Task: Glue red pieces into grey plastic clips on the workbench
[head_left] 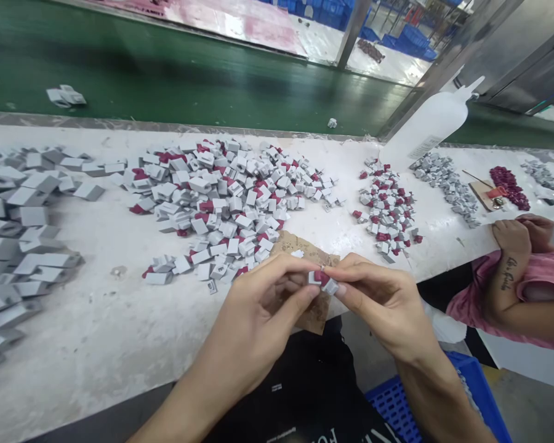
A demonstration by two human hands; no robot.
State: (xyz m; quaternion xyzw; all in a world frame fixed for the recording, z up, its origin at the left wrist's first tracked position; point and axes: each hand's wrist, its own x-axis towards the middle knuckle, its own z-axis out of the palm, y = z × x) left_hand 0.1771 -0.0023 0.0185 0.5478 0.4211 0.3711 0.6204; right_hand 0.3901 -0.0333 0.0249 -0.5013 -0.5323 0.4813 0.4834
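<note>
Between my left hand point(270, 301) and my right hand point(381, 301) is a small grey and dark red part point(322, 279). The fingertips of both hands pinch it from either side, above a piece of brown paper point(314, 317) at the table's front edge. A large pile of grey and dark red parts point(226, 203) lies beyond my left hand. Past my right hand is a smaller pile of similar parts point(388, 206). Larger grey blocks point(32, 215) are heaped at the far left.
A white squeeze bottle point(429, 126) stands tilted at the back right. Behind the table runs a green belt point(189, 80) with a few grey pieces. At the right, another person's arm point(512, 271) rests near dark red parts point(508, 184). A blue crate point(484, 394) is below.
</note>
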